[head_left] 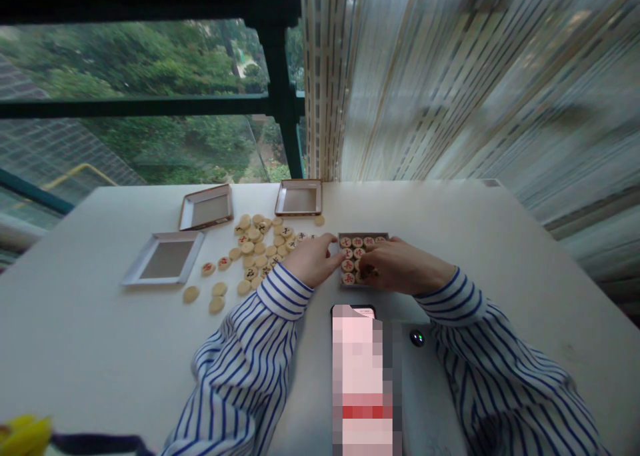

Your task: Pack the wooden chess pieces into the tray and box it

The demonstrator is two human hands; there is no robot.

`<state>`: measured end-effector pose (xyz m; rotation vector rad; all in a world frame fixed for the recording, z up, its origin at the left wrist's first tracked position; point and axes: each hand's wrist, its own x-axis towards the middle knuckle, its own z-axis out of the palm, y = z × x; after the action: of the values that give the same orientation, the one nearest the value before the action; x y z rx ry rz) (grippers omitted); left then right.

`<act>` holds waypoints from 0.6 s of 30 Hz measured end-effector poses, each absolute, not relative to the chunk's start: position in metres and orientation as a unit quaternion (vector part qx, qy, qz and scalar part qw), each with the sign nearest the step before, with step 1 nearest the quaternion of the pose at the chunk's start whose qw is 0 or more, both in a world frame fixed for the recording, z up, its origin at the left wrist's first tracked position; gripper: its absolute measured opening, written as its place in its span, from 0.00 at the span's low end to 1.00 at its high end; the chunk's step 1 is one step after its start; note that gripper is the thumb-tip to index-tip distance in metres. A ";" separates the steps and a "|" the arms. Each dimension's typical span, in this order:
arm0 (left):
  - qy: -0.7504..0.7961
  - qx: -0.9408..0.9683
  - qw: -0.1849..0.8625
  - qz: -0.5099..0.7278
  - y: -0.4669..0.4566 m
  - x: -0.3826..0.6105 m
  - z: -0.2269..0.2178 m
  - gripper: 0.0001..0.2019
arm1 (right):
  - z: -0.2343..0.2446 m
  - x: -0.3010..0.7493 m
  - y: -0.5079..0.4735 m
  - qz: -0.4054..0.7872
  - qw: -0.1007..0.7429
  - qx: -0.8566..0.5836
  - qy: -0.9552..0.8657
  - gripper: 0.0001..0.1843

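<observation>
Xiangqi pieces (348, 267), round and red-lettered, sit in close rows in a shallow box (364, 235) between your two hands. Nearest you, lower left corner: a blurred yellow thing (25, 435). At centre, a phone (361, 376) pointing away from you, its screen pixelated; to its right, a small black object (417, 338) showing a green light. Your sleeves (285, 296) are white with dark blue stripes. Your left hand (314, 259) is at the box's left side, thumb and forefinger spread apart, nothing visible between them. Your right hand (407, 266) reaches over the box's right part, fingers bent down and hiding several pieces (whether they pinch one, cannot tell from this angle). Off to your left, loose pieces (259, 248) lie scattered and partly heaped, some plain side up, others with black marks, a couple with red. Left of these, a white-rimmed tray (164, 259); behind it, a brown-edged tray (206, 207); farther right, a second brown-edged tray (299, 198) near the far edge of the white table (450, 216), one lone piece (319, 221) just beside it. Past the table: dark green window frame (280, 63), trees (165, 63) outside, pale striped curtain (425, 89) at right.
</observation>
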<state>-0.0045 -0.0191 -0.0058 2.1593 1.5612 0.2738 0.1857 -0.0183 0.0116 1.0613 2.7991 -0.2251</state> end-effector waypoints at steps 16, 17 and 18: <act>0.571 0.785 0.225 0.086 -0.020 -0.004 -0.004 0.22 | 0.010 0.185 -0.019 -0.057 0.074 0.356 0.930 0.09; 0.571 0.785 0.226 0.086 -0.020 -0.004 -0.004 0.22 | 0.010 0.185 -0.019 -0.057 0.074 0.356 0.930 0.09; 0.571 0.785 0.226 0.087 -0.020 -0.004 -0.004 0.23 | 0.010 0.185 -0.019 -0.058 0.075 0.356 0.930 0.09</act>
<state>-0.0040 -0.0197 -0.0040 2.1634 1.5729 0.2385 0.1855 -0.0191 0.0101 1.0681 2.7881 -0.1749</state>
